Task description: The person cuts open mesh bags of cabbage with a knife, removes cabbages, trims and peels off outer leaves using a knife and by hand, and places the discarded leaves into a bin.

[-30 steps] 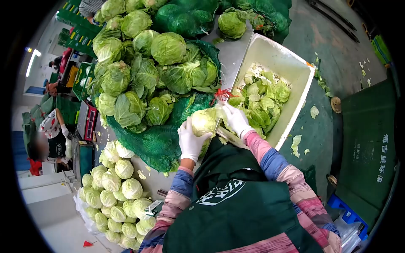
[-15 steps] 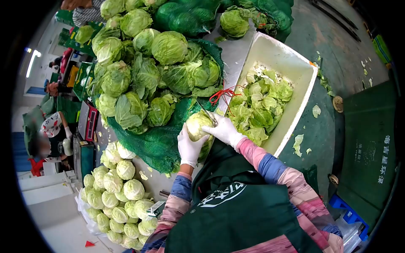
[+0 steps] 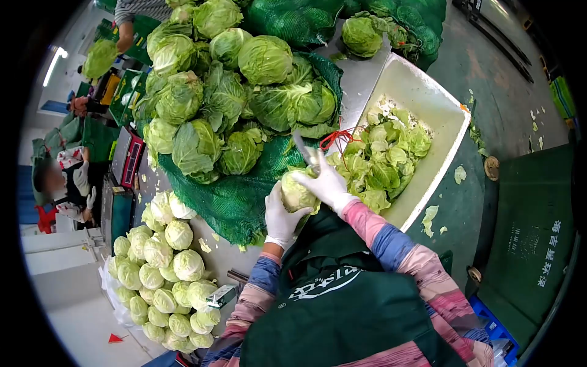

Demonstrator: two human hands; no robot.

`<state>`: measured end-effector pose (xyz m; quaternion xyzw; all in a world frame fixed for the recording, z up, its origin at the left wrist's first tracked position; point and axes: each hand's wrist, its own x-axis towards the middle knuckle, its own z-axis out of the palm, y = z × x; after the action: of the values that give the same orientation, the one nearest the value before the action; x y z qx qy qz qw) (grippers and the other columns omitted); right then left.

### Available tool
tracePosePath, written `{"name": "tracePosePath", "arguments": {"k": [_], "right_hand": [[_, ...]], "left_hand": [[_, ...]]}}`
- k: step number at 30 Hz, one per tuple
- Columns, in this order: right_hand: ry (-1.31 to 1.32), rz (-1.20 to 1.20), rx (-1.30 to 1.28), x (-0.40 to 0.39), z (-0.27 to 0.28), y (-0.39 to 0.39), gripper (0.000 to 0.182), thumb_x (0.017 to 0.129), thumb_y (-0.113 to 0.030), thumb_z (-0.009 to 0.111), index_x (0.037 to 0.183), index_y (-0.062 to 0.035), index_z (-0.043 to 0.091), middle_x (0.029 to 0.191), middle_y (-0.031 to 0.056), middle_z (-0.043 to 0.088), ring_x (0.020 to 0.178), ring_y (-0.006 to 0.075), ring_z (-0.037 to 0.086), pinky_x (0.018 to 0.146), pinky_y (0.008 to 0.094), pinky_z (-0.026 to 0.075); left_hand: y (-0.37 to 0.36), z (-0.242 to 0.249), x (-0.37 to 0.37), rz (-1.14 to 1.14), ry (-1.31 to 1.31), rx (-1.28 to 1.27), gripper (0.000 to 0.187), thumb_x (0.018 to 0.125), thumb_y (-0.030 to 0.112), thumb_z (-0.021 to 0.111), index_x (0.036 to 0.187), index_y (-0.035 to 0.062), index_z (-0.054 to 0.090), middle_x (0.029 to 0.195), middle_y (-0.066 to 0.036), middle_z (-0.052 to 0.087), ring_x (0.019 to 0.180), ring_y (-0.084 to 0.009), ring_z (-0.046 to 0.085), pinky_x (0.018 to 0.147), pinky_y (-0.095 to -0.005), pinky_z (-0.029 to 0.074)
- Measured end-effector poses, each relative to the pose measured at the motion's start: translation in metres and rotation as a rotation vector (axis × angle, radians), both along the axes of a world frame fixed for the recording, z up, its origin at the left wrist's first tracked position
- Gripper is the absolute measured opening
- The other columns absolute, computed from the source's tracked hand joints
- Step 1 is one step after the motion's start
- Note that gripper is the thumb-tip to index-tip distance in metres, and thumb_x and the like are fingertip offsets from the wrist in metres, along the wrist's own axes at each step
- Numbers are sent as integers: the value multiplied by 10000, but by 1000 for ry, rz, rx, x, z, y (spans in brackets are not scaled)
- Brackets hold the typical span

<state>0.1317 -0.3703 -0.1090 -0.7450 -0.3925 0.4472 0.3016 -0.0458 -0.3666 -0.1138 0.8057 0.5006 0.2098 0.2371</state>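
A pale green cabbage (image 3: pixel 297 193) is held in front of the apron. My gloved left hand (image 3: pixel 282 218) cups it from the left and below, fingers wrapped round its side. In my gloved right hand (image 3: pixel 328 183) is a knife (image 3: pixel 302 148), its blade pointing up and away from the cabbage, while the thumb touches the cabbage top. Leafy cabbages (image 3: pixel 265 60) are heaped on a green mesh sack (image 3: pixel 211 205) beyond my hands. Loose leaves (image 3: pixel 386 160) lie in the white foam box (image 3: pixel 445 148) on the right.
Trimmed cabbages (image 3: pixel 164 300) are stacked at the lower left. Red string (image 3: pixel 337 140) lies by the box's left edge. A co-worker in an apron (image 3: pixel 73 180) stands at the left; another person's hand (image 3: pixel 125 38) is at the upper left near a cabbage (image 3: pixel 99 59).
The knife has lifted away from the cabbage, with its blade now raised. Both my hands sit slightly farther right in view. The person at the upper left now has an arm extended by a cabbage.
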Motion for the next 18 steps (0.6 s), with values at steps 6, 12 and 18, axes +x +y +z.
{"name": "tracePosePath", "arguments": {"k": [6, 12, 18], "right_hand": [[-47, 6, 138, -11, -25, 10, 698, 753, -557, 692, 1286, -124, 566, 1160, 216, 629, 1063, 335, 612, 898, 387, 477], [-53, -138, 162, -16, -78, 1, 468, 828, -407, 673, 1177, -98, 646, 919, 177, 698, 874, 329, 669, 788, 369, 513], [485, -241, 261, -16, -65, -1, 633, 835, -448, 666, 1313, -54, 534, 1095, 208, 649, 1052, 346, 616, 919, 356, 471]], "left_hand": [[-9, -16, -7, 80, -65, -79, 1023, 526, 225, 914, 1368, -13, 384, 1226, -173, 538, 1011, -345, 510, 915, -405, 451], [-24, -28, -17, 106, -254, -166, 1002, 579, 165, 903, 1408, 16, 359, 1283, -189, 516, 1122, -314, 531, 968, -379, 450], [0, -8, -23, 93, -420, -508, 1108, 598, 173, 899, 1457, 15, 217, 1419, -213, 399, 1279, -269, 462, 1074, -378, 385]]}}
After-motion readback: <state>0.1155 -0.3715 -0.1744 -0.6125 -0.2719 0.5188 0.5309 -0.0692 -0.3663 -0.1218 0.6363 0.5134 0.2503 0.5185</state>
